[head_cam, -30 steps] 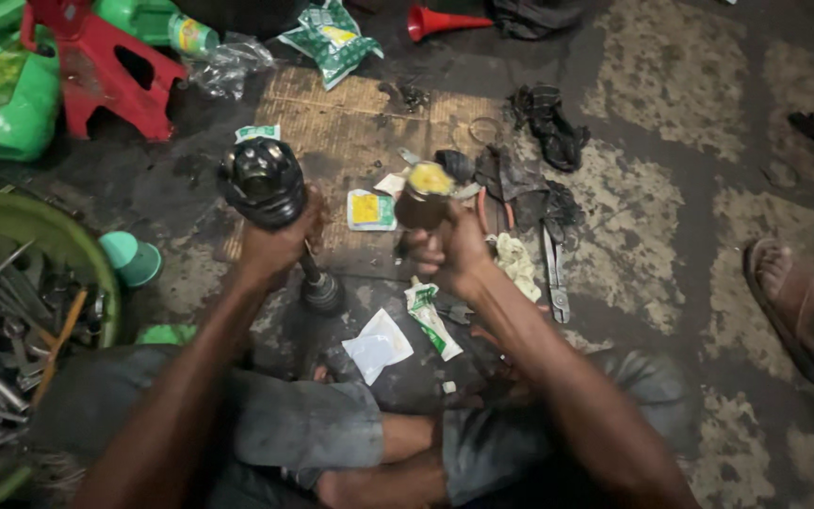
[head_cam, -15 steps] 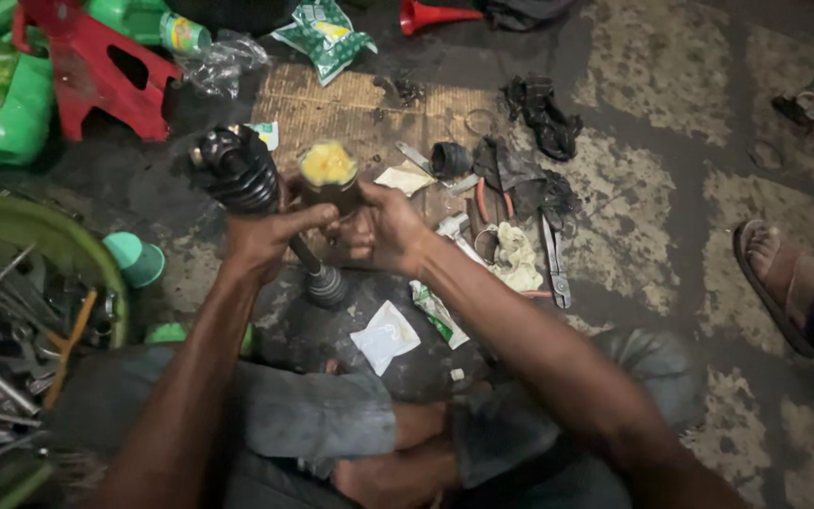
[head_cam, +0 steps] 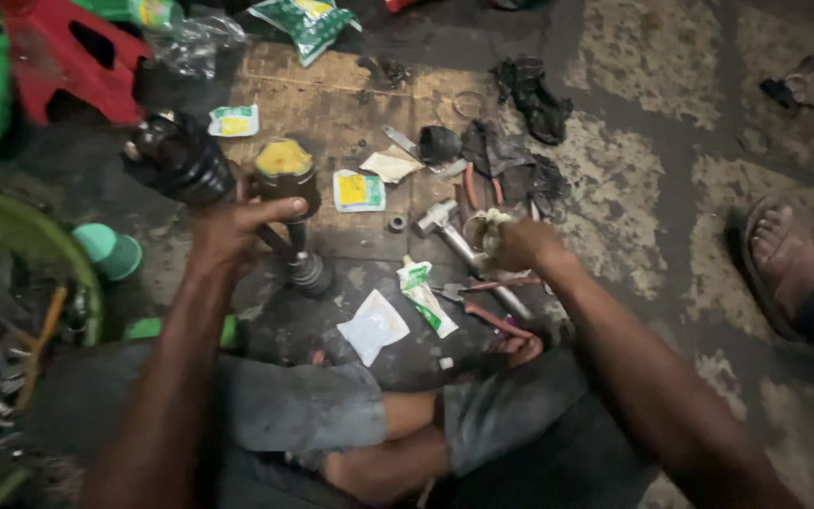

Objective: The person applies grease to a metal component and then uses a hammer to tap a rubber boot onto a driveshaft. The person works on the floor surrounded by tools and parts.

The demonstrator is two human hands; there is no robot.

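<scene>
- Head view: the left hand (head_cam: 233,231) is clenched round a shaft (head_cam: 296,247) that stands upright on the floor (head_cam: 633,179); a joint cup (head_cam: 284,172) packed with yellow grease tops it, and a black ribbed boot (head_cam: 176,160) sits just left of the cup.
- The right hand (head_cam: 520,245) grips a pale rag (head_cam: 489,226), low over a hammer (head_cam: 459,240) lying on the floor.
- Grease sachets (head_cam: 358,190) lie near the shaft.
- A sandalled foot (head_cam: 784,259) shows at the right edge.

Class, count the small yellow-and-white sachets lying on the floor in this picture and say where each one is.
2. One sachet lies near the red stool; the other sachet lies right of the grease-filled joint held by the left hand. More may be hidden.
</scene>
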